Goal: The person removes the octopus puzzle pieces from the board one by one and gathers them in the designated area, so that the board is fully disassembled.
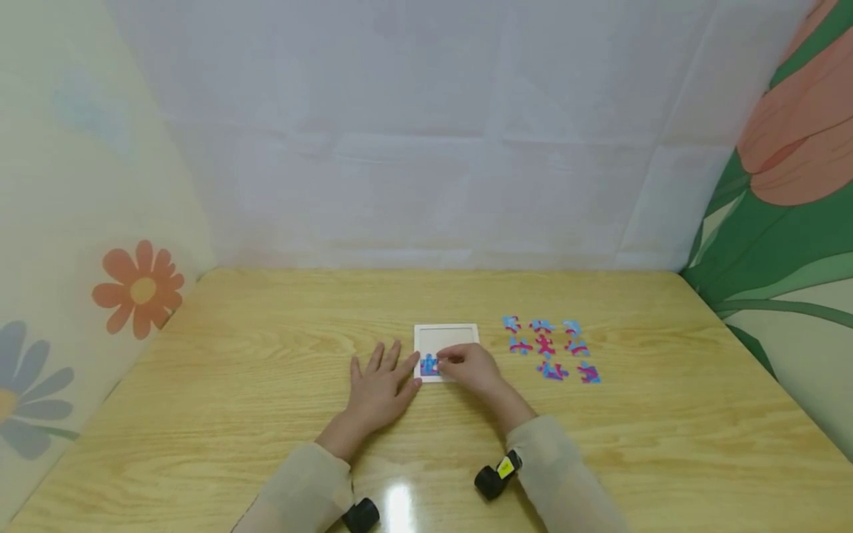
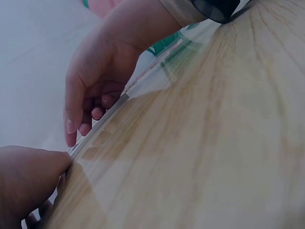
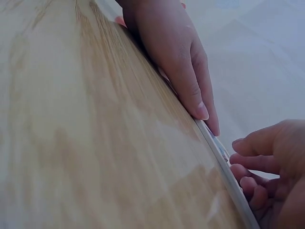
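A white square puzzle frame (image 1: 446,326) lies on the table, with a blue and purple jigsaw piece (image 1: 428,366) in its near left corner. My right hand (image 1: 472,366) reaches over the frame, thumb and fingertips bent together, and pinches that piece at its right edge. In the right wrist view the curled fingers (image 3: 259,164) are low over the frame's edge. My left hand (image 1: 381,392) lies on the table with fingers spread, its thumb and forefinger touching the frame's left side. Part of the piece is hidden by the right fingertips.
Several loose blue and red jigsaw pieces (image 1: 545,345) lie in rough rows to the right of the frame. The wooden table (image 1: 280,318) meets a white cloth backdrop (image 1: 426,148). Black wrist cameras (image 1: 492,482) sit at both cuffs.
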The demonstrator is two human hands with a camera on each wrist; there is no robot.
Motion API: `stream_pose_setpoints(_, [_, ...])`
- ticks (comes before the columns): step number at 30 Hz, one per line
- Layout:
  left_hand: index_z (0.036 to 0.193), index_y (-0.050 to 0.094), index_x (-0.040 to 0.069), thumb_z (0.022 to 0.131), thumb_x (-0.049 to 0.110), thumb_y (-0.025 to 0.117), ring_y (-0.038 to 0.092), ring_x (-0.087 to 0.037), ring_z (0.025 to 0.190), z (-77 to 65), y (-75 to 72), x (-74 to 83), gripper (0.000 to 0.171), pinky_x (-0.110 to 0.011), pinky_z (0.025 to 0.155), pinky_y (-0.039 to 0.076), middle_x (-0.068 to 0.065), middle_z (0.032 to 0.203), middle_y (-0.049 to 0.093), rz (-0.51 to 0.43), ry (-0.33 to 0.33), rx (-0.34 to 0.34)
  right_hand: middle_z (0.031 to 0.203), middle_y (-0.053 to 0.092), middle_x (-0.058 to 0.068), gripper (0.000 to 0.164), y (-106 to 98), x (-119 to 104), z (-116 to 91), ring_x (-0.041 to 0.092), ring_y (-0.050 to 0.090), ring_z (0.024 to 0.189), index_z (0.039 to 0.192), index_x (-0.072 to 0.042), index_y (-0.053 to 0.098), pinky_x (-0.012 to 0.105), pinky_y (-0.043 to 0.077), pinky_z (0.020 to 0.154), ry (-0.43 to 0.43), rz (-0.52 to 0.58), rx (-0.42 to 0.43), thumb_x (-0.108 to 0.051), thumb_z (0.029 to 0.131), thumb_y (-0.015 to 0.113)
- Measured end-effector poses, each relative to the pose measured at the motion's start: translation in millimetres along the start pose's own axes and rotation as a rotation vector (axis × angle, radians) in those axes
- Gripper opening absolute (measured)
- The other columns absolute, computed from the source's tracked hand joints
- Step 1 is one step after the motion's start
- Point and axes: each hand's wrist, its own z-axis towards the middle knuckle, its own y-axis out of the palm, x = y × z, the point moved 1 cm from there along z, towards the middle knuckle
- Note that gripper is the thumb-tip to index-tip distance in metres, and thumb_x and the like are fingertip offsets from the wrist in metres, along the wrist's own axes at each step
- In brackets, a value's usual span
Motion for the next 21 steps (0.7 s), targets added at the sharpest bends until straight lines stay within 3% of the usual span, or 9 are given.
stream_pose_setpoints(13, [0.128, 0.044, 0.02, 0.087, 0.041, 0.043, 0.014, -0.038, 0.124, 0.0, -0.7, 0.5, 0.046, -0.062, 0.09, 0.001, -0.014, 0.136, 0.027, -0.007, 0.003, 0.0, 0.071, 0.057, -0.003, 0.018, 3.1, -3.1, -1.1, 0.011, 0.049, 0.067, 0.09, -0.007, 0.068, 0.026, 0.04, 0.064, -0.032, -0.11, 0.021, -0.013, 0.074, 0.063])
stream_pose_setpoints(21, [0.128, 0.044, 0.02, 0.087, 0.04, 0.044, 0.014, -0.038, 0.124, 0.9, -0.4, 0.9, 0.046, -0.063, 0.089, 0.001, -0.015, 0.135, 0.029, -0.022, -0.001, 0.001, 0.067, 0.053, -0.005, 0.018, 3.8, -4.5, -1.3, 0.01, 0.047, 0.061, 0.089, -0.01, 0.066, 0.026, 0.038, 0.058, 0.004, -0.133, 0.048, -0.015, 0.072, 0.065])
